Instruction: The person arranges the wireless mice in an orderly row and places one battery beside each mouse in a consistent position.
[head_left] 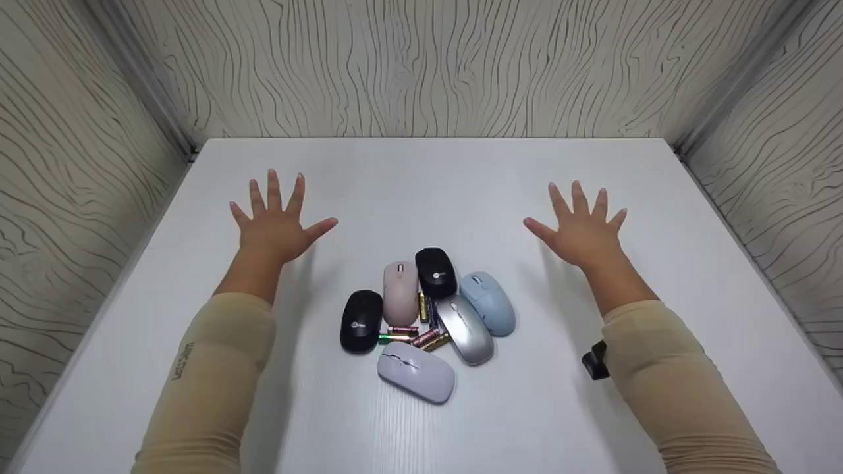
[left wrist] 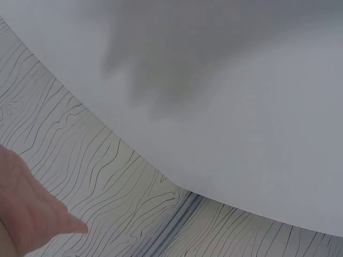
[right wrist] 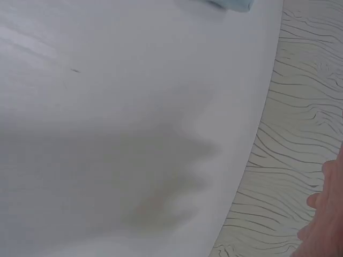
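Both hands are held over the white table with fingers spread and nothing in them. My left hand (head_left: 273, 230) is at the left, nearest a black mouse (head_left: 361, 321) and a pink mouse (head_left: 400, 293). Across from it, my right hand (head_left: 583, 234) is nearest the light blue mouse (head_left: 488, 303). A second black mouse (head_left: 436, 272), a silver mouse (head_left: 465, 329) and a lavender mouse (head_left: 416, 372) complete a loose ring. Inside that ring lie several small batteries, among them a green one (head_left: 394, 338) and a yellow one (head_left: 423, 307).
The white table (head_left: 421, 184) ends at a wood-grain patterned back wall (head_left: 421, 66), with similar walls on both sides. A black device (head_left: 596, 361) is strapped by the right sleeve (head_left: 665, 375). In the right wrist view, part of the blue mouse (right wrist: 236, 4) shows at the top edge.
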`<move>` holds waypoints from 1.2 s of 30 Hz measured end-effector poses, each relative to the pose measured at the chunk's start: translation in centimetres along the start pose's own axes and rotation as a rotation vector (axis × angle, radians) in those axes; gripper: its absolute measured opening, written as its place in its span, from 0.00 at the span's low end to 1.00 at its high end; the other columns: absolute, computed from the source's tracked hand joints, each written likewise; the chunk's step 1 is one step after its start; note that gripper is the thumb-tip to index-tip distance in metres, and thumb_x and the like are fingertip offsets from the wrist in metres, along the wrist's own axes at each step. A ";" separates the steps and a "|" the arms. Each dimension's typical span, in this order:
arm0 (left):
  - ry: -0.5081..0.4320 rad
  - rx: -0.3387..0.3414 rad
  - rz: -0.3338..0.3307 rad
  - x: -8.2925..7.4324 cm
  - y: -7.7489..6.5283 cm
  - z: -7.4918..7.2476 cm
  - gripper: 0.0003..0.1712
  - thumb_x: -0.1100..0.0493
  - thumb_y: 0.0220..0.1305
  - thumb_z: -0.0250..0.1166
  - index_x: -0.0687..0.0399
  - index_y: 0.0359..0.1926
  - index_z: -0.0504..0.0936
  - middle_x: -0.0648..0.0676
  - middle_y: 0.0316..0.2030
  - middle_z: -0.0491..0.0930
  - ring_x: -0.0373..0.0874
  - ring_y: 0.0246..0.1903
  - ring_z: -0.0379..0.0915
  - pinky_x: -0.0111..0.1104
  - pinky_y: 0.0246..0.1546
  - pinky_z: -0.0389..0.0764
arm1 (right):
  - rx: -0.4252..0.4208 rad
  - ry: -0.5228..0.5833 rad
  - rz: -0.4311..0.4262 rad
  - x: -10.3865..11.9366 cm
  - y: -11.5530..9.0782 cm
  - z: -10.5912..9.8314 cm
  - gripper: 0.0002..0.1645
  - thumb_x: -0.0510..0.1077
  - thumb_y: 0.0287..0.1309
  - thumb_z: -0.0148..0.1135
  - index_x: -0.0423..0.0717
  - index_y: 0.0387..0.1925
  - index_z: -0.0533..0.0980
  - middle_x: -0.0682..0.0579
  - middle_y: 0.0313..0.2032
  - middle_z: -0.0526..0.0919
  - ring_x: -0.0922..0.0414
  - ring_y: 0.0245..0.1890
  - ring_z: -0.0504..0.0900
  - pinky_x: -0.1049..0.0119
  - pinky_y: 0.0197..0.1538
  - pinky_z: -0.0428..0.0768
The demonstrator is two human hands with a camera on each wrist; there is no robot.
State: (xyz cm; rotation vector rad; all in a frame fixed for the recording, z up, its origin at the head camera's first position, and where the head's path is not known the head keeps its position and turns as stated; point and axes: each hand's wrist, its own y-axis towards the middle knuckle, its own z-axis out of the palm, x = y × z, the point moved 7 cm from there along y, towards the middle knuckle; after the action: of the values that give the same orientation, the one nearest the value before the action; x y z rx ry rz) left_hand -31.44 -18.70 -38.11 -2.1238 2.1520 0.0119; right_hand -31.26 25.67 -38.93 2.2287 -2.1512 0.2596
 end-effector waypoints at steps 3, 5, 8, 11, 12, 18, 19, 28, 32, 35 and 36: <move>0.006 0.000 0.013 -0.2 0.1 0.3 0.58 0.16 0.46 0.28 0.41 0.70 0.29 0.64 0.68 0.20 0.66 0.65 0.15 0.68 0.54 0.27 | 0.018 -0.005 -0.012 1.1 -0.2 0.4 0.58 0.84 0.46 0.25 0.56 0.71 0.36 0.37 0.69 0.33 0.30 0.64 0.26 0.27 0.52 0.27; 0.002 -0.003 0.019 -0.4 0.1 0.5 0.58 0.15 0.46 0.28 0.41 0.70 0.29 0.64 0.68 0.21 0.66 0.64 0.14 0.68 0.54 0.26 | 0.026 -0.002 -0.019 1.9 -0.4 0.5 0.58 0.84 0.46 0.25 0.56 0.71 0.37 0.37 0.69 0.34 0.31 0.65 0.27 0.27 0.53 0.28; -0.004 -0.008 0.022 -0.5 0.2 0.6 0.58 0.15 0.46 0.28 0.41 0.71 0.29 0.64 0.68 0.21 0.66 0.65 0.15 0.68 0.54 0.26 | 0.030 -0.008 -0.037 3.0 -0.7 0.8 0.58 0.84 0.46 0.26 0.56 0.71 0.38 0.38 0.70 0.36 0.31 0.65 0.29 0.27 0.55 0.31; -0.005 -0.013 0.019 -0.5 0.1 0.6 0.58 0.16 0.46 0.29 0.42 0.71 0.29 0.64 0.68 0.22 0.66 0.65 0.16 0.68 0.54 0.28 | 0.038 -0.018 -0.062 4.1 -0.9 1.3 0.57 0.83 0.47 0.27 0.55 0.71 0.39 0.38 0.70 0.38 0.32 0.66 0.32 0.28 0.56 0.33; -0.006 -0.015 0.018 -0.5 0.1 0.6 0.58 0.16 0.47 0.29 0.42 0.71 0.30 0.64 0.68 0.22 0.66 0.65 0.17 0.67 0.55 0.29 | 0.042 -0.022 -0.072 4.4 -1.0 1.5 0.57 0.83 0.47 0.27 0.55 0.71 0.39 0.38 0.70 0.39 0.33 0.66 0.32 0.28 0.56 0.34; -0.041 -0.040 0.030 -0.7 0.0 0.6 0.55 0.18 0.50 0.34 0.42 0.71 0.33 0.64 0.69 0.25 0.66 0.66 0.20 0.65 0.58 0.35 | 0.092 -0.026 -0.129 6.0 -1.8 3.1 0.56 0.82 0.48 0.27 0.54 0.71 0.42 0.39 0.69 0.46 0.34 0.67 0.38 0.31 0.60 0.41; -0.049 -0.044 0.033 -0.8 0.0 0.6 0.55 0.19 0.51 0.34 0.42 0.71 0.33 0.64 0.69 0.25 0.66 0.66 0.21 0.64 0.58 0.36 | 0.101 -0.027 -0.136 6.2 -1.9 3.4 0.56 0.82 0.49 0.28 0.54 0.71 0.43 0.39 0.69 0.47 0.34 0.67 0.40 0.32 0.60 0.42; -0.179 -0.055 0.036 -1.3 -0.1 1.0 0.53 0.23 0.55 0.41 0.45 0.71 0.35 0.64 0.69 0.29 0.64 0.67 0.25 0.58 0.61 0.48 | 0.120 -0.049 -0.211 7.8 -3.2 5.4 0.52 0.79 0.52 0.35 0.51 0.69 0.52 0.39 0.65 0.58 0.36 0.64 0.52 0.35 0.58 0.56; -0.287 -0.011 0.015 -1.5 -0.2 1.5 0.53 0.28 0.56 0.49 0.44 0.71 0.34 0.63 0.70 0.28 0.60 0.68 0.23 0.57 0.59 0.54 | 0.113 -0.072 -0.241 8.5 -3.7 6.1 0.50 0.77 0.52 0.39 0.48 0.65 0.61 0.40 0.62 0.63 0.38 0.63 0.57 0.38 0.56 0.61; -0.349 0.008 0.004 -1.7 -0.3 1.9 0.53 0.31 0.57 0.52 0.44 0.71 0.34 0.62 0.70 0.28 0.60 0.68 0.24 0.57 0.60 0.51 | 0.098 -0.097 -0.262 8.9 -4.1 6.4 0.47 0.76 0.52 0.43 0.46 0.60 0.67 0.40 0.57 0.69 0.39 0.59 0.62 0.40 0.51 0.67; -0.364 0.010 0.006 -1.8 -0.4 2.0 0.52 0.31 0.58 0.52 0.44 0.71 0.34 0.62 0.70 0.29 0.60 0.68 0.25 0.56 0.61 0.51 | 0.093 -0.100 -0.264 9.1 -4.2 6.5 0.46 0.75 0.51 0.45 0.45 0.58 0.69 0.40 0.54 0.71 0.40 0.56 0.65 0.42 0.49 0.69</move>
State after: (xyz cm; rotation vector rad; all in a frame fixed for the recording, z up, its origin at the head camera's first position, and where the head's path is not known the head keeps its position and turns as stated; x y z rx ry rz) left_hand -30.92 -16.71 -39.86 -1.9297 1.9395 0.3575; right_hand -26.19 15.96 -43.62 2.5964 -1.8928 0.2479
